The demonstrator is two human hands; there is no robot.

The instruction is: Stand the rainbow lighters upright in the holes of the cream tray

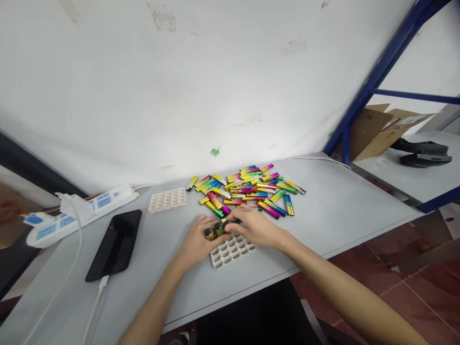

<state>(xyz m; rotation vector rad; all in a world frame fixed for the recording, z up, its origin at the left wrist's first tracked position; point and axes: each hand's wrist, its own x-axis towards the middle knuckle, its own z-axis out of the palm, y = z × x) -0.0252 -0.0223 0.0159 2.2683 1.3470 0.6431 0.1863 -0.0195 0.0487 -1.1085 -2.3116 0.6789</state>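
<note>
A white tray with rows of oval holes point(233, 251) lies near the front of the table under my hands. At its far edge several shiny lighters point(219, 228) stand upright, black tops facing me. My left hand point(198, 241) is closed around the left side of these lighters. From the right, my right hand point(258, 226) pinches a lighter at the end of the row, its fingers partly hiding it. Just beyond my hands lies a loose pile of metallic lighters point(247, 189) in yellow, red, blue, green and pink. The lighters' lower ends are hidden.
A second holed tray point(167, 200) sits left of the pile. Further left are a black phone point(114, 245) on a white cable and a white power strip point(82, 215). A wall stands behind the table; a blue metal frame point(373, 86) rises at right, with cardboard boxes point(377, 132) beyond.
</note>
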